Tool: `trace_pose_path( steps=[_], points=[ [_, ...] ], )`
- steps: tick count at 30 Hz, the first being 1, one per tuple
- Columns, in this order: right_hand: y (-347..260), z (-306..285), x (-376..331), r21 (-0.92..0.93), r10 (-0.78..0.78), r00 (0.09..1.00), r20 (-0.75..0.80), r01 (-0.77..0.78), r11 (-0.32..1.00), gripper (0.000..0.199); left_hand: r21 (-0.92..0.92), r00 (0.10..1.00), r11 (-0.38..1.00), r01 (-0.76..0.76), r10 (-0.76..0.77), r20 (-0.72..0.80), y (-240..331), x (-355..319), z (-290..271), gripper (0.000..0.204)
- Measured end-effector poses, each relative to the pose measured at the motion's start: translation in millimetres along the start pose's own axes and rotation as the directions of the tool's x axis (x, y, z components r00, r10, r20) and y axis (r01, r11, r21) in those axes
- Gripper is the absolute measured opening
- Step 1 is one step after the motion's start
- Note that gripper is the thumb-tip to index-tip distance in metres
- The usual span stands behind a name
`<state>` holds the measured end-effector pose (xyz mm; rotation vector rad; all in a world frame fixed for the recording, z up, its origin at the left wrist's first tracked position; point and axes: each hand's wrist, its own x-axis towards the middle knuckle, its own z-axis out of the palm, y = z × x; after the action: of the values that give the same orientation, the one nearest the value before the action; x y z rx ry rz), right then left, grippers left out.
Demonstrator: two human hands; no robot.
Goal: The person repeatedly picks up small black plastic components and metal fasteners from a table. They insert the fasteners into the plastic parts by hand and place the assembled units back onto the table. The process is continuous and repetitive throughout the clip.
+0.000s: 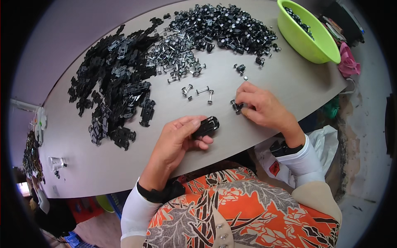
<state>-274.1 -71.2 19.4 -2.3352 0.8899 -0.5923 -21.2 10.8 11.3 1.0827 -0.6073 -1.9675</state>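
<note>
My left hand [178, 138] is closed round a black toy car base [206, 127], thumb on top and fingers beneath, just above the table's near edge. To its right, my right hand [264, 105] is low over the table with its fingers curled. A black wheel axle [236, 106] is between the tips of its thumb and index finger. Beyond the hands lie several loose metal axles with wheels [202, 89]. A small round silver-faced wheel [245, 78] rests just past my right fingers, with a dark wheel piece [240, 69] behind it.
A heap of black car bases [120, 78] covers the table's left side. Wheel axles [178, 53] and dark wheels [223, 29] are piled at the back. A lime green basin [308, 43] stands at the far right. At the left lies a clear plastic cup [55, 163].
</note>
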Motion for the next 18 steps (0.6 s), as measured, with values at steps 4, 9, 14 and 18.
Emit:
trace_pose_path(
  steps=[4,9,14,18],
  points=[
    [-8,12,5,-0.020,-0.117,0.991,-0.061,0.116,0.993,0.013,-0.113,1.000,0.993,0.027,-0.026,0.010,1,1,0,0.039],
    [-59,32,9,0.115,-0.233,0.961,-0.149,0.251,0.961,0.014,-0.230,0.992,0.973,0.033,-0.004,0.123,-6,0,-9,0.038],
    [-62,54,9,0.036,-0.267,0.955,-0.127,0.273,0.961,0.015,-0.254,0.992,0.967,0.029,0.004,0.129,-11,-6,-9,0.033],
    [-64,54,6,0.070,-0.254,0.962,-0.101,0.261,0.963,0.014,-0.237,0.989,0.971,0.015,0.020,0.146,-17,-8,-14,0.024]
  ],
)
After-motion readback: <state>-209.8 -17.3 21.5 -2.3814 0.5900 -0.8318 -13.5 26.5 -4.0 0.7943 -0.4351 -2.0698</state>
